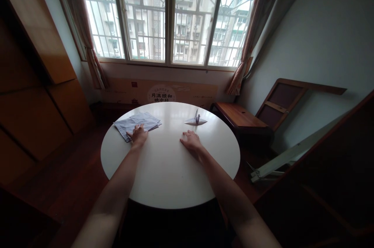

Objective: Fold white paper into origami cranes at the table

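the left hand (138,135) rests on the near edge of the creased paper sheets (143,120), its fingers spread rather than curled; no sheet looks pinched. a light, flat press there should serve best, since hard fingertips could drag the loose layers apart. the right hand (191,140) lies on the white tabletop (171,170), loosely spread and holding nothing visible, just short of the origami crane (196,121). keeping it low and still would spare the thin wings a knock. the sheets lie at the left of the tabletop, longest roughly left to right, one corner pointing toward the person. the crane's long axis also runs left to right along its wings, with a narrow point rising; head or tail, i cannot tell.
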{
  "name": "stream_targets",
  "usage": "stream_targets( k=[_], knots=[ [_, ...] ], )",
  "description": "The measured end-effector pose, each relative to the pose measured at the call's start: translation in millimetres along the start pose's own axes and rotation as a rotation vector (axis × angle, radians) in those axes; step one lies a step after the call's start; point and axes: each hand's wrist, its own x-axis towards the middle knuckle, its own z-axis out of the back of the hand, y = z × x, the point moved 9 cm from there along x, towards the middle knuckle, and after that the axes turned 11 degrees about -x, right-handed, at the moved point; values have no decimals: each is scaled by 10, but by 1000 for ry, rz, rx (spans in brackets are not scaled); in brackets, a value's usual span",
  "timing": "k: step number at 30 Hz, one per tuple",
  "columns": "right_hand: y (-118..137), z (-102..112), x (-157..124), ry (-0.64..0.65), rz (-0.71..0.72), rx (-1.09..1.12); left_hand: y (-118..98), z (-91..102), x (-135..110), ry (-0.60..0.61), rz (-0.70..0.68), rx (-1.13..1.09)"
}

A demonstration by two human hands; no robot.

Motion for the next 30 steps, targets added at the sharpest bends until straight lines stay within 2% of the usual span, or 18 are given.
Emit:
stream_targets(
  k=[7,16,26,30],
  knots=[
    [-8,-10,-114,-7,69,5,73,71,47,-30,10,8],
    [2,-30,-92,-4,75,-17,-42,184,22,-91,-53,92],
    [-19,-64,-89,27,72,-10,-78,258,46,-20,-31,42],
    [-15,-60,-91,22,78,3,-43,207,57,49,-9,56]
  ],
)
